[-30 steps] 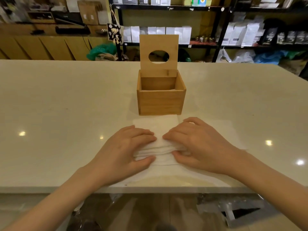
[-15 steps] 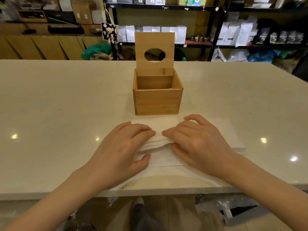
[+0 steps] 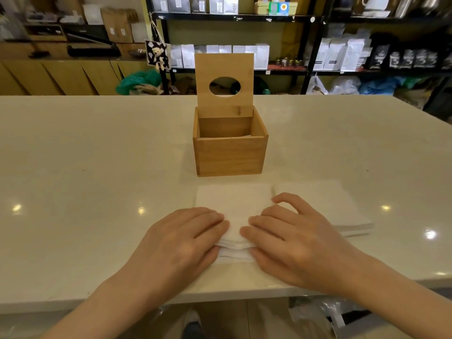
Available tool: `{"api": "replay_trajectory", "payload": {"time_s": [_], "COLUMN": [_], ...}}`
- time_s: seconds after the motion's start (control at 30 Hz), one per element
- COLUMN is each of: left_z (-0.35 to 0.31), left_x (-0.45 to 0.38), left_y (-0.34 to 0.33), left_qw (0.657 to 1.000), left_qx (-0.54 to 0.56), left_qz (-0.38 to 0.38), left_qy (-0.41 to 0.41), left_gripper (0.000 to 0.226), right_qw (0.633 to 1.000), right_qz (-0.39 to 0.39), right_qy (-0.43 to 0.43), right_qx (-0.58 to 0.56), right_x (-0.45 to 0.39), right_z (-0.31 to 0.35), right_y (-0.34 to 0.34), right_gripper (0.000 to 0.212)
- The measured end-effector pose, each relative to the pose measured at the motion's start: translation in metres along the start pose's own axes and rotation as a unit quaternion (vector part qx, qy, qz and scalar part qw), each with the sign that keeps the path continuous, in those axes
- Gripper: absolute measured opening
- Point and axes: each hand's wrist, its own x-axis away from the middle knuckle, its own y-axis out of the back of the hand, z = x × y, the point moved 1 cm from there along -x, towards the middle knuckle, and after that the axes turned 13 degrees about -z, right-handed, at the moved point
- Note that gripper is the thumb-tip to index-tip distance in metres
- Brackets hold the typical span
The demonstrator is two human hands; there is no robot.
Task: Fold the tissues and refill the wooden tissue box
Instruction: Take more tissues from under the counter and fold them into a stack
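Observation:
A wooden tissue box (image 3: 230, 156) stands on the pale counter (image 3: 85, 167), its lid with an oval hole raised upright at the back. Just in front of it lies a stack of white tissues (image 3: 234, 204), its near edge doubled over into a thick fold. My left hand (image 3: 181, 243) and my right hand (image 3: 291, 238) both lie on that fold, fingers over the top and thumbs under the layers, fingertips almost meeting. A second flat pile of tissues (image 3: 330, 206) lies to the right, partly under my right hand.
The counter's front edge runs just under my wrists. Behind the counter stand black shelves (image 3: 318, 57) with white and dark bags, wooden cabinets (image 3: 61, 74) at the left, and a green bag (image 3: 139, 81) on the floor.
The near edge of the tissue stack has been rolled farther toward the box under both hands. The camera has tilted slightly, so the box sits lower in view.

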Motion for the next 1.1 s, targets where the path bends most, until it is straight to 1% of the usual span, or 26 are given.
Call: {"api": "replay_trajectory", "payload": {"time_s": [0.1,0.23,0.33,0.4,0.43,0.5,0.57,0.63,0.7,0.73,0.77,0.83,0.9,0.93,1.0,1.1], "left_z": [-0.001,0.002,0.004,0.003,0.003,0.004,0.008,0.017,0.029,0.036,0.042,0.054,0.06,0.06,0.059,0.058], "left_x": [-0.002,-0.001,0.002,0.003,0.002,-0.002,-0.011,-0.022,-0.037,-0.045,-0.052,-0.062,-0.068,-0.07,-0.074,-0.081], "left_y": [0.001,0.006,0.006,0.006,0.006,0.011,0.02,0.025,0.023,0.02,0.017,0.008,0.002,0.0,-0.002,-0.006], "left_qw": [0.999,0.999,0.998,0.998,0.998,0.996,0.987,0.976,0.976,0.975,0.971,0.942,0.915,0.91,0.904,0.885], "left_qx": [-0.015,0.007,0.018,0.025,0.031,0.058,0.124,0.171,0.155,0.144,0.14,0.156,0.165,0.162,0.153,0.16], "left_qz": [0.01,0.034,0.037,0.037,0.042,0.065,0.074,0.029,0.002,0.015,0.053,0.179,0.275,0.303,0.333,0.362], "left_qy": [-0.029,-0.037,-0.044,-0.039,-0.032,-0.006,0.065,0.131,0.155,0.168,0.189,0.237,0.245,0.233,0.219,0.243], "left_gripper": [0.034,0.037,0.033,0.031,0.031,0.035,0.041,0.041,0.041,0.046,0.054,0.066,0.064,0.06,0.054,0.054], "right_qw": [0.999,1.0,1.0,0.999,0.999,0.992,0.973,0.954,0.942,0.935,0.926,0.902,0.88,0.87,0.858,0.843], "right_qz": [0.032,0.018,0.006,0.022,0.042,0.107,0.146,0.141,0.128,0.135,0.159,0.243,0.323,0.352,0.381,0.416], "right_qy": [-0.004,0.008,0.023,0.023,0.014,-0.032,-0.105,-0.168,-0.219,-0.239,-0.255,-0.267,-0.26,-0.256,-0.251,-0.245], "right_qx": [-0.012,-0.003,0.012,0.014,0.003,-0.059,-0.146,-0.204,-0.22,-0.223,-0.229,-0.237,-0.233,-0.233,-0.237,-0.238], "right_x": [0.0,-0.001,0.0,0.0,-0.001,-0.006,-0.018,-0.033,-0.047,-0.053,-0.058,-0.063,-0.067,-0.069,-0.074,-0.082], "right_z": [-0.001,-0.004,-0.002,-0.002,-0.003,-0.008,-0.016,-0.028,-0.046,-0.054,-0.061,-0.07,-0.071,-0.07,-0.068,-0.067], "right_y": [0.003,0.002,0.001,0.002,0.004,0.01,0.02,0.026,0.024,0.021,0.017,0.007,-0.001,-0.004,-0.008,-0.012], "right_gripper": [0.029,0.02,0.014,0.013,0.015,0.026,0.035,0.035,0.027,0.025,0.028,0.043,0.056,0.06,0.06,0.055]}}
